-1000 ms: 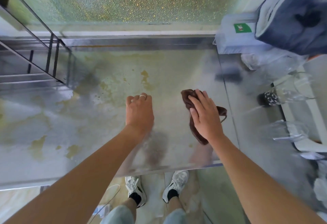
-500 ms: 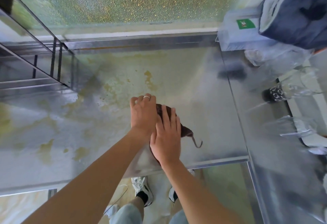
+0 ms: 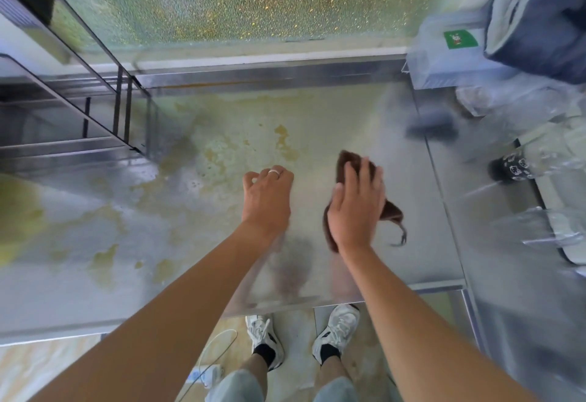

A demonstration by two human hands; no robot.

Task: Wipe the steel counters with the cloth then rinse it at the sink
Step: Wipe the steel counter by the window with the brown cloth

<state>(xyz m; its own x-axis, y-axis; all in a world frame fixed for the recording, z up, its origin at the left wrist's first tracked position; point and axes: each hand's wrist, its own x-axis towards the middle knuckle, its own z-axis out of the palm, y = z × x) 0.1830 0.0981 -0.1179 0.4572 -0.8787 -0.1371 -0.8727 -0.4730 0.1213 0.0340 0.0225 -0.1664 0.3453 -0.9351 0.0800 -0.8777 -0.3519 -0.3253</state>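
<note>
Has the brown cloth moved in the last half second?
Yes. The brown cloth under the right hand slid right, away from the resting left hand.

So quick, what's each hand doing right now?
Left hand: curled into a loose fist on the counter, holding nothing.
Right hand: fingers straight, pressing the cloth flat.
</note>
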